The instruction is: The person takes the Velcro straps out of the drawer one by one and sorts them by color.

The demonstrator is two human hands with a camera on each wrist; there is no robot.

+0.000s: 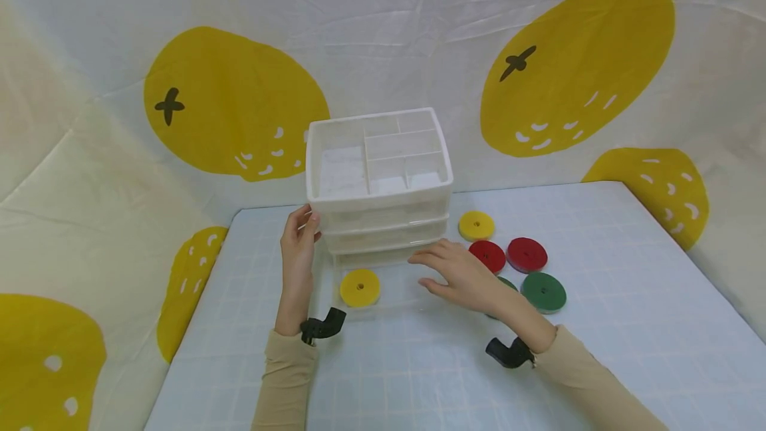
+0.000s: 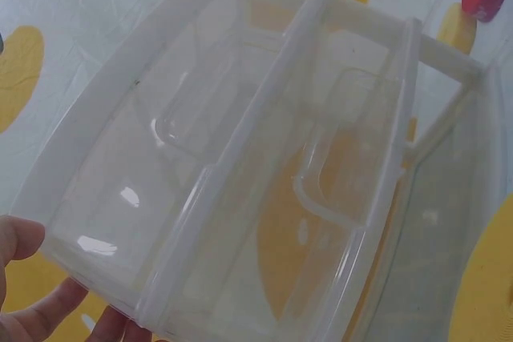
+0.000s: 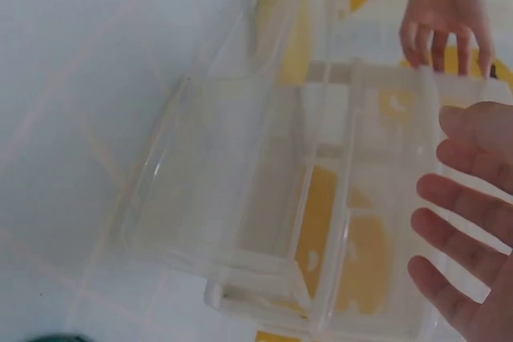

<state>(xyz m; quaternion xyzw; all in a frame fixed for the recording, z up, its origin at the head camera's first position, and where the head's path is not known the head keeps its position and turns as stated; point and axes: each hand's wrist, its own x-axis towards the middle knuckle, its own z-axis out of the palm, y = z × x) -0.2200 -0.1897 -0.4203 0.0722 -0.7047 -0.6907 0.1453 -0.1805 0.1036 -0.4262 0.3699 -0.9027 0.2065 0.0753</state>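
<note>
A white drawer organizer [image 1: 380, 205] stands at the back of the table, its lowest clear drawer [image 1: 402, 288] pulled out toward me. Flat in that drawer, at its left, lies a yellow disc [image 1: 360, 288] with a small centre hole. My left hand [image 1: 299, 238] touches the organizer's left side near the front corner; its thumb is at the front edge in the left wrist view. Over the right part of the drawer hovers my right hand [image 1: 457, 275], holding nothing. Its fingers [image 3: 461, 202] are spread apart in the right wrist view, overlapping the organizer's front.
Right of the organizer lie another yellow disc [image 1: 477, 225], two red discs [image 1: 526, 255] and two green discs [image 1: 543, 292]; my right wrist partly hides one green disc. The organizer's top tray [image 1: 342, 171] has several compartments. Behind the table hangs a fruit-printed cloth [image 1: 383, 32].
</note>
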